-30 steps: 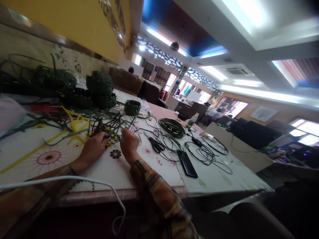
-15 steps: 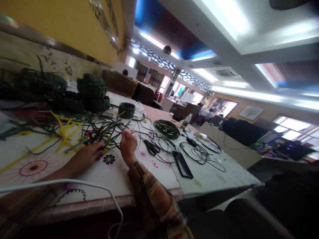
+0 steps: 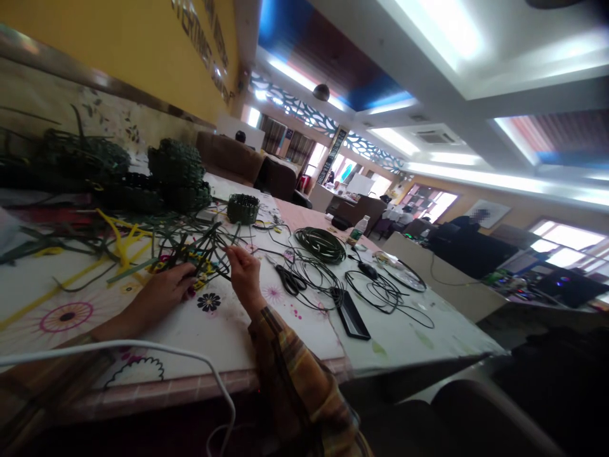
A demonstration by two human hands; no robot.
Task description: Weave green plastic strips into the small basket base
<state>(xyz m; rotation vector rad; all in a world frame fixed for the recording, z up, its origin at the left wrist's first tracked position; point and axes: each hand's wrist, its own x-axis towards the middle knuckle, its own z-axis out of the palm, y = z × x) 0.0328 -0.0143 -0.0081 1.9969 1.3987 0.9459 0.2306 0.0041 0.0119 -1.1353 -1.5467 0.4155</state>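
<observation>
A loose weave of dark green strips (image 3: 209, 244) with yellow, red and blue pieces at its base stands on the flowered tablecloth. At its lower left, my left hand (image 3: 174, 285) is closed round the base of the weave. My right hand (image 3: 244, 270) is pinched at the weave's right side, on the end of a green strip. Black scissors (image 3: 290, 279) lie right of my right hand. Behind the weave stands a small round green basket (image 3: 243, 209).
Coiled green strip (image 3: 320, 245), a black tray (image 3: 352, 314), thin black cords and a bottle (image 3: 358, 230) lie to the right. Larger green woven pieces (image 3: 176, 171) and yellow strips (image 3: 124, 238) are at the left. A white cable (image 3: 157, 348) crosses the foreground. People sit farther back.
My right hand has turned slightly, its fingertips now nearer the weave. The green strips have shifted and stand more upright. A person has come into view behind the partition at the right.
</observation>
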